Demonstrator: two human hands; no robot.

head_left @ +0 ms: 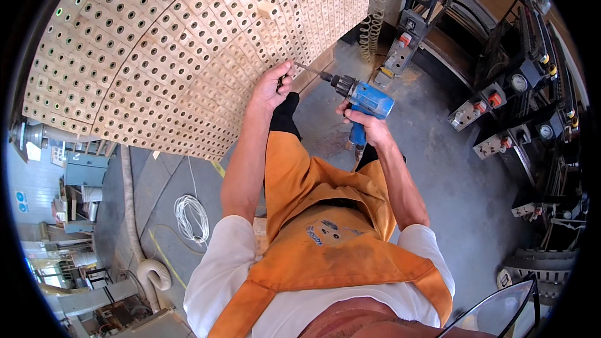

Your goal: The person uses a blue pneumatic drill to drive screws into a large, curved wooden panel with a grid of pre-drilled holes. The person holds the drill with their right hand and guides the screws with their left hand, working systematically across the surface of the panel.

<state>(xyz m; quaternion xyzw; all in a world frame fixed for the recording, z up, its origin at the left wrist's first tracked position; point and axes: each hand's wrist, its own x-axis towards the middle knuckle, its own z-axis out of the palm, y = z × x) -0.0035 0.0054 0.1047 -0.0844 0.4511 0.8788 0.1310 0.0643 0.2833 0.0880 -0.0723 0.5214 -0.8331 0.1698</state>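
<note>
Holding a blue drill [370, 99], the right hand [370, 125] has its fingers [343, 109] clamped around the handle [357, 134]. The drill is in the middle, just right of the big wooden board [175, 44] full of round holes, and its long thin bit [309, 70] points left and far. By the tip of the bit is the left hand [273, 86]. Its fingers are curled in, but I cannot tell if they grip the bit. One small wood block [267, 10] sits on the board, beyond the left hand. On the grey floor [432, 163], to the left, lie a white coil of cord [183, 213] and a bendy hose [129, 200].
</note>
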